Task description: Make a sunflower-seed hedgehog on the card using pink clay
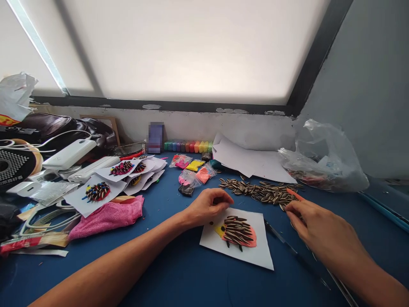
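A white paper [236,260] lies in front of me, bearing a hedgehog picture [239,232] of yellow and coral clay. Striped sunflower seeds cover its back, and dark legs stick out below. At the paper's upper left corner is my left hand [209,207], fingers curled and tips close together; anything inside them is hidden. My right hand [322,228] is pinched at the near right edge of a heap of sunflower seeds [270,192]. An orange strip [294,195] shows just beyond its index finger; whether the hand grips it is unclear.
A pen [281,241] lies right of the picture, beside a metal tool [341,288] partly under my right arm. Behind are bagged clay [204,172], paper sheets [246,160] and a plastic bag [329,166]. Finished pictures [96,194], a pink cloth [108,217] and power banks [70,153] crowd the left.
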Available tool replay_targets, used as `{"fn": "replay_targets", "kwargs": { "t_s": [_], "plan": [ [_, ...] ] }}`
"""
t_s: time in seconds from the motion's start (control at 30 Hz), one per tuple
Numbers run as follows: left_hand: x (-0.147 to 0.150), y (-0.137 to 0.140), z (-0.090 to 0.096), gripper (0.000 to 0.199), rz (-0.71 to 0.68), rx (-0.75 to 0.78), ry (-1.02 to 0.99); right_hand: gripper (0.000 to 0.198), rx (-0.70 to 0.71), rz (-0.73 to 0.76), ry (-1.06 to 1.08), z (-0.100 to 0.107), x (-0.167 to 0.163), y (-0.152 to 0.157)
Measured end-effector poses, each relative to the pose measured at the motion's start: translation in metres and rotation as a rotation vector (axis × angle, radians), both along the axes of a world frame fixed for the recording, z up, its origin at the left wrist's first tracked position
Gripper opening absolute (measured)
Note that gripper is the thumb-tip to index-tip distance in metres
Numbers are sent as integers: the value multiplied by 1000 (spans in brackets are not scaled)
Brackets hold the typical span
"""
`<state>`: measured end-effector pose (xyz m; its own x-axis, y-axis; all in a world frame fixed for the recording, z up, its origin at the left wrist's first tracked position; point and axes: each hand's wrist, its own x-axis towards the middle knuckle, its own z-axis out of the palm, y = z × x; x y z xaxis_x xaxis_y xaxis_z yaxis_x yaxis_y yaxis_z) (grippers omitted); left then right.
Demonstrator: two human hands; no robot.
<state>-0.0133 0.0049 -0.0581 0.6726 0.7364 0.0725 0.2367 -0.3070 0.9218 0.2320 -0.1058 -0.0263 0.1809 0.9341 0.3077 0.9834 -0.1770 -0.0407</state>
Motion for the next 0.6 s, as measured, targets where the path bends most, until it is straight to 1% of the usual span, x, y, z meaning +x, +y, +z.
{"fn": "replay_targets", "kwargs": {
  "t_s": [0.1, 0.2, 0.4, 0.6],
  "plan": [
    [0, 0, -3, 17, -16, 13, -13, 18, -69, -31, -3, 2, 4, 3],
    [-1, 0, -6, 17, -32, 53, -9, 18, -113, -59, -10, 3, 6, 5],
    [-1, -1, -3, 17, -49, 111, 20, 21, -150, -62, -58, -1, -1, 13],
    [0, -1, -2, 17, -47, 124, 27, 24, -164, -44, -125, -7, -3, 21]
  ]
}}
